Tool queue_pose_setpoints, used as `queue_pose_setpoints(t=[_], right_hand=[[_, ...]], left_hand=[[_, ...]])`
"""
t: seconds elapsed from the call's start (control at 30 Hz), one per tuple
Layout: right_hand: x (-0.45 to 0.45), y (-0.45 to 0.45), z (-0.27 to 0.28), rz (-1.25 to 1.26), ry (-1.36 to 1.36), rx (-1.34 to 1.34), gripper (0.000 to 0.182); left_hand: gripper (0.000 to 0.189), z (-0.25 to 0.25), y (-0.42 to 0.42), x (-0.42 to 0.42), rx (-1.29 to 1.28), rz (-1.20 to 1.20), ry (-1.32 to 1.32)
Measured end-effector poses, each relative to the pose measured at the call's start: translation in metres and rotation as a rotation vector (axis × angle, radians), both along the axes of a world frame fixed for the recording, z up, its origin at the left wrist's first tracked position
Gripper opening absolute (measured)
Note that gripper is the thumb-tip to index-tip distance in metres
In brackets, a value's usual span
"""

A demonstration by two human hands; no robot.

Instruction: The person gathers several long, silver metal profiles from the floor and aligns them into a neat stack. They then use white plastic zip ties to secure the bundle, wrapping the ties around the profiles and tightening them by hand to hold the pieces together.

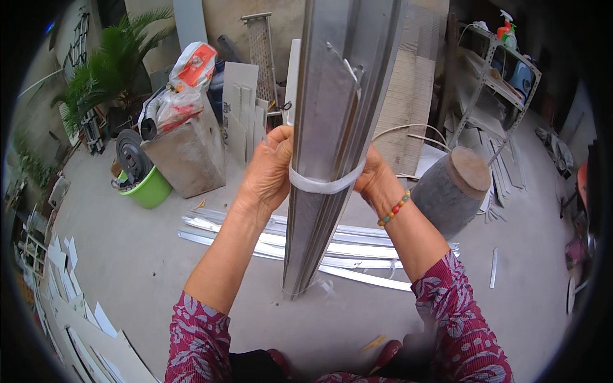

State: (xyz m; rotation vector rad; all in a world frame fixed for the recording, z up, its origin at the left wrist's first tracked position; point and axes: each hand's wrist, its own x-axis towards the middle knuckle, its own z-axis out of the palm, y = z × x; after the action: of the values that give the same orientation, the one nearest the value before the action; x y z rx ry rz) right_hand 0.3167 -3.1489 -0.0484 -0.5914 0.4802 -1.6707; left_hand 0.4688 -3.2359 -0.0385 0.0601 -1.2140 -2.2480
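Note:
A bundle of long grey metal profiles [316,143] stands upright before me, its lower end on the concrete floor. A white strap [328,184] runs around the bundle at hand height; a thinner strip loops loosely near its foot. My left hand [270,170] is at the bundle's left side by the strap, fingers bent, fingertips partly hidden behind the metal. My right hand [376,177], with a beaded bracelet [395,209] at the wrist, is at the right side by the strap, its fingers mostly hidden behind the bundle. What the fingers grip cannot be made out.
Shiny metal strips [354,249] lie across the floor behind the bundle. A round drum-like container [448,191] and a metal shelf [498,81] stand right. A green tub [148,189], a large box [187,158] and a potted palm [112,67] are left. Flat offcuts [91,335] lie lower left.

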Motion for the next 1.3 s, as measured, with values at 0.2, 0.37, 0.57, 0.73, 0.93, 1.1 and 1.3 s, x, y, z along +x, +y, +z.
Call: queue_pose_setpoints(t=[0.2, 0.37, 0.57, 0.73, 0.93, 1.1, 1.3], right_hand=[[-0.018, 0.008, -0.005, 0.037, -0.032, -0.056, 0.022], [-0.022, 0.006, -0.010, -0.102, 0.045, 0.034, 0.020], [-0.014, 0.014, -0.010, -0.303, 0.062, 0.108, 0.026], [0.022, 0.032, -0.056, -0.548, 0.286, 0.167, 0.078], [0.068, 0.080, -0.144, -0.294, 1.020, 0.219, 0.144], [0.093, 0.070, -0.143, -0.325, 0.905, 0.191, 0.131], [0.145, 0.046, -0.155, -0.241, 0.573, 0.055, 0.101]], left_hand=[[0.045, -0.004, -0.001, -0.024, 0.047, -0.123, 0.019], [0.043, 0.002, 0.005, -0.029, -0.030, -0.114, 0.000], [0.022, -0.010, 0.001, -0.032, -0.047, 0.025, 0.153], [0.018, -0.010, 0.004, -0.028, -0.089, 0.320, 0.089], [0.020, -0.006, -0.001, -0.040, -0.294, 0.536, 0.030], [0.022, -0.007, -0.023, -0.039, -0.340, 0.363, 0.117], [0.015, 0.016, 0.004, -0.051, -0.693, 0.281, -0.056]])
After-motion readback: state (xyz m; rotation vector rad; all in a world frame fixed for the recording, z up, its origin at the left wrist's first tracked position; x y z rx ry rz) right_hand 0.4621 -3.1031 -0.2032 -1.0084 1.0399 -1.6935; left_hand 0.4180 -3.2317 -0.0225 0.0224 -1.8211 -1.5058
